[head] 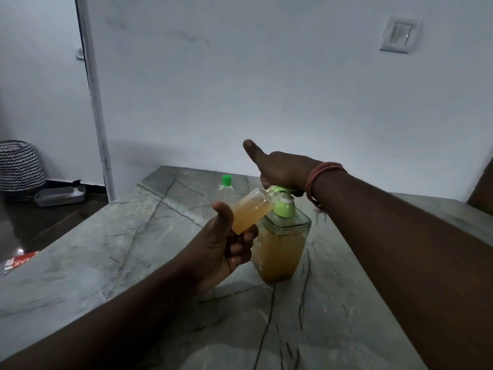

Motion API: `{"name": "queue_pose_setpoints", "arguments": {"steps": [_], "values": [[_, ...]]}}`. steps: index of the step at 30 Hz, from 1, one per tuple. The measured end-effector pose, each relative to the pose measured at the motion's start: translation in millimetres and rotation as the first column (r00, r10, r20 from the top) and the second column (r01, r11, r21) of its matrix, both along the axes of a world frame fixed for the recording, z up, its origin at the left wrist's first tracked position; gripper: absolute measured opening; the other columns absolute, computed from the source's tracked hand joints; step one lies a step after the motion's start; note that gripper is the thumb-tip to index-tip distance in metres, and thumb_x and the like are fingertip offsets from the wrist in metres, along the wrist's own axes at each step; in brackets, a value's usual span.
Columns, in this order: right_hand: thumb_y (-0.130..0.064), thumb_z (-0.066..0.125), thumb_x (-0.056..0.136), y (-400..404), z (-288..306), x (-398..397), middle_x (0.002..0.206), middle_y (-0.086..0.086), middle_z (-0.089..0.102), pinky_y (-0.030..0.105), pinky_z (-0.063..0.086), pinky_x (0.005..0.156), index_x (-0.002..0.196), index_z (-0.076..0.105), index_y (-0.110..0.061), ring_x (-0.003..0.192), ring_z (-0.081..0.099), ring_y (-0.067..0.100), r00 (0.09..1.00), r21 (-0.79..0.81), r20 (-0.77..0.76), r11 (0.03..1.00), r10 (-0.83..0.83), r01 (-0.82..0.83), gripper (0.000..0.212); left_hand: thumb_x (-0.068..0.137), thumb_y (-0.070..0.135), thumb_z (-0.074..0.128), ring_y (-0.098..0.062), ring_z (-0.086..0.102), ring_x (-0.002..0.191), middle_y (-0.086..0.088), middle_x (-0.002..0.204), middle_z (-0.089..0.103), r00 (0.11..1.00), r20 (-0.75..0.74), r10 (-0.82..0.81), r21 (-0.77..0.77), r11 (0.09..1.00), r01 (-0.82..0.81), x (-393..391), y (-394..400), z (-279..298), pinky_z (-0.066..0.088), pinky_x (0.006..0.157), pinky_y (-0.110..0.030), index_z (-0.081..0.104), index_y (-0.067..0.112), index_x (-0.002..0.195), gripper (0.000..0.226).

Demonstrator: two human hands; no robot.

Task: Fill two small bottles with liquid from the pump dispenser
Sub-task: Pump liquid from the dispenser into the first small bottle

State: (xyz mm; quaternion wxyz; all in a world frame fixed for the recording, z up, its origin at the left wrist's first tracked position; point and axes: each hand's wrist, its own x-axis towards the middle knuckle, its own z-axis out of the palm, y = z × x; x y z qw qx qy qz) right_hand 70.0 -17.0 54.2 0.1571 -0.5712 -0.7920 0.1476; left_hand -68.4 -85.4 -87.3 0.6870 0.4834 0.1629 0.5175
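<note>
A clear square pump dispenser [280, 249] with amber liquid and a green pump head [284, 205] stands mid-table. My right hand [280, 169] presses down on the pump head with its palm, thumb stretched out to the left. My left hand [226, 249] grips a small uncapped bottle [250, 210], tilted, its mouth held at the green spout; it is mostly full of amber liquid. A second small clear bottle [226, 189] with a green cap stands behind, near the table's far edge.
The grey marble table [133, 249] runs to a white wall behind. On the floor at left are a zigzag-patterned basket [20, 168] and a grey tray [60, 196]. A red-and-white packet [20, 260] lies by the table's left edge.
</note>
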Motion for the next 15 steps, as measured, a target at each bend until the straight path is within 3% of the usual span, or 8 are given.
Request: {"name": "queue_pose_setpoints", "arguments": {"steps": [3, 6, 8, 10, 15], "values": [[-0.079, 0.003, 0.083, 1.9, -7.0, 2.3, 0.060, -0.003, 0.044, 0.026, 0.025, 0.048, 0.066, 0.048, -0.023, 0.047, 0.036, 0.012, 0.998, -0.008, -0.043, 0.999, -0.042, 0.041, 0.074, 0.060, 0.078, 0.072, -0.006, 0.043, 0.052, -0.001, 0.074, 0.054, 1.000, -0.013, -0.011, 0.016, 1.000, 0.011, -0.5, 2.0, -0.5, 0.045, 0.049, -0.018, 0.045, 0.008, 0.138, 0.108], [-0.078, 0.003, 0.084, 5.6, -11.3, 3.7, 0.045, -0.002, 0.050, 0.026, 0.029, 0.048, 0.071, 0.060, -0.017, 0.038, 0.041, 0.013, 0.999, 0.032, 0.015, 0.999, -0.044, 0.043, 0.084, 0.060, 0.078, 0.072, -0.006, 0.042, 0.052, -0.001, 0.074, 0.054, 1.000, -0.010, 0.002, 0.014, 1.000, -0.002, 0.3, 3.1, -2.6, 0.045, 0.049, -0.018, 0.045, 0.008, 0.136, 0.108], [-0.078, 0.004, 0.084, 6.4, -11.7, 2.8, 0.051, 0.001, 0.058, 0.028, 0.032, 0.052, 0.071, 0.062, -0.016, 0.045, 0.050, 0.015, 0.999, 0.042, 0.027, 0.998, -0.043, 0.042, 0.086, 0.060, 0.078, 0.073, -0.006, 0.042, 0.053, -0.002, 0.075, 0.054, 1.000, 0.000, -0.002, 0.011, 1.000, 0.002, -1.0, 3.9, -3.7, 0.045, 0.049, -0.019, 0.045, 0.008, 0.138, 0.108], [-0.078, 0.004, 0.084, 6.5, -11.6, 1.8, 0.061, 0.004, 0.062, 0.029, 0.033, 0.055, 0.068, 0.061, -0.015, 0.054, 0.054, 0.018, 0.999, 0.049, 0.031, 0.998, -0.040, 0.038, 0.087, 0.061, 0.078, 0.073, -0.006, 0.041, 0.053, -0.002, 0.075, 0.054, 1.000, 0.008, -0.011, 0.009, 1.000, 0.011, -2.5, 3.7, -4.3, 0.044, 0.049, -0.019, 0.048, 0.008, 0.137, 0.106], [-0.082, 0.003, 0.079, 6.5, -2.9, -1.1, 0.051, 0.002, 0.057, 0.030, 0.037, 0.056, 0.050, 0.051, -0.014, 0.049, 0.052, 0.019, 0.997, 0.148, 0.081, 0.989, 0.009, -0.021, 0.088, 0.065, 0.077, 0.070, -0.006, 0.041, 0.054, -0.003, 0.076, 0.053, 0.999, 0.039, -0.025, 0.018, 1.000, 0.024, -3.4, 2.1, -4.5, 0.043, 0.049, -0.019, 0.066, 0.015, 0.125, 0.086]]}}
